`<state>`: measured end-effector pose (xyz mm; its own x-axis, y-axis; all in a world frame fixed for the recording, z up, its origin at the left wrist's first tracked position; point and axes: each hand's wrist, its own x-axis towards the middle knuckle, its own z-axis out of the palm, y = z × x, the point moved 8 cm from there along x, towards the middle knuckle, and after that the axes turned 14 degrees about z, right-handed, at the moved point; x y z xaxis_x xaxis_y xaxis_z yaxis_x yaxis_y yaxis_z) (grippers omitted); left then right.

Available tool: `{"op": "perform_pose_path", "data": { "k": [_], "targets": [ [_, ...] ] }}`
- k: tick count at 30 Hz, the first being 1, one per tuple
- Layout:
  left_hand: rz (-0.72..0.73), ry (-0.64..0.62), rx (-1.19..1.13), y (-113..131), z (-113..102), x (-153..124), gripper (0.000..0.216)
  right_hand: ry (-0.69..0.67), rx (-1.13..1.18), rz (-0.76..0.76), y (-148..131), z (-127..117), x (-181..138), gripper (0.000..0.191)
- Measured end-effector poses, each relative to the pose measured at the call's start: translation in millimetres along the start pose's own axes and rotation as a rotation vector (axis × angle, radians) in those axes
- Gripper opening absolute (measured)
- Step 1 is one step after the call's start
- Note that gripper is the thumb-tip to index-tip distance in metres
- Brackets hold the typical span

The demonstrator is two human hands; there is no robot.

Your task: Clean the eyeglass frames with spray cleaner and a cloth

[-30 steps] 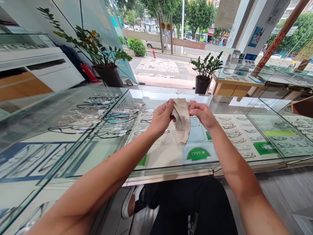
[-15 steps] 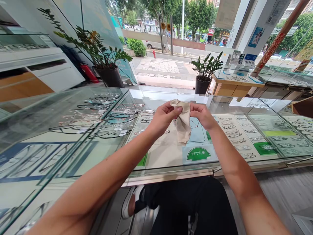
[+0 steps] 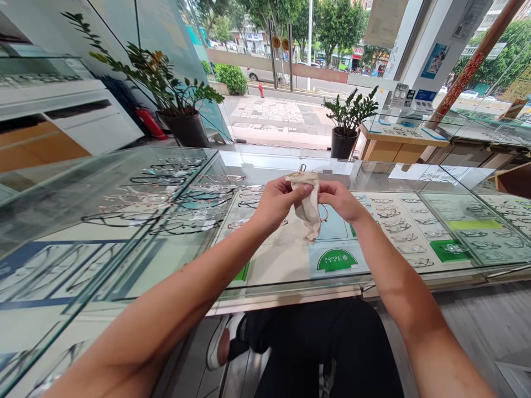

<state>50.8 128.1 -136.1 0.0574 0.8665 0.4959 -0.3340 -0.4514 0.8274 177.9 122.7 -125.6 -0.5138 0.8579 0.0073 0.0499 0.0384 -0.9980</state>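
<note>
A crumpled beige cloth (image 3: 309,213) hangs from my two hands above the glass counter. My left hand (image 3: 279,200) pinches it, thumb pressed on its upper part. Wrapped partly in the cloth is a pair of thin-rimmed eyeglasses (image 3: 324,214). One curved rim shows below the right fingers, and a thin metal piece sticks up above the cloth; the rest is hidden. My right hand (image 3: 339,200) is closed at the cloth's right edge, with its fingertips on the eyeglasses.
Beneath my hands, the glass display counter (image 3: 274,265) holds rows of eyeglasses and a green semicircular sign (image 3: 337,260). More frames (image 3: 188,196) lie to the left. Beyond the counter stand two potted plants (image 3: 185,124) and a glass front onto the street.
The cloth has shifted and bunched slightly leftward between my hands. A thin metal piece now shows above it, and the curved rim under my right fingers is plainer.
</note>
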Motion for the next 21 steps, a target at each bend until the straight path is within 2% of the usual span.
{"op": "perform_pose_path", "data": {
  "k": [5,9,13,16,21],
  "targets": [
    [0.009,0.038,0.028,-0.1,-4.7,1.8,0.046,-0.04,0.003,0.027,6.3,3.9,2.7,0.015],
    [-0.039,-0.08,-0.055,-5.3,-0.3,6.7,0.053,-0.042,0.074,-0.001,0.5,-2.5,-0.3,0.021],
    [-0.057,-0.183,-0.123,-3.1,6.5,6.8,0.045,-0.022,0.146,0.01,-2.0,-8.3,-2.0,0.022],
    [-0.059,-0.189,-0.133,0.2,9.1,4.9,0.045,-0.023,0.178,0.032,0.8,-7.8,-1.1,0.024],
    [-0.079,-0.178,-0.103,0.8,8.7,3.4,0.047,-0.1,0.152,0.07,6.2,0.8,-0.4,0.025]
  ]
}}
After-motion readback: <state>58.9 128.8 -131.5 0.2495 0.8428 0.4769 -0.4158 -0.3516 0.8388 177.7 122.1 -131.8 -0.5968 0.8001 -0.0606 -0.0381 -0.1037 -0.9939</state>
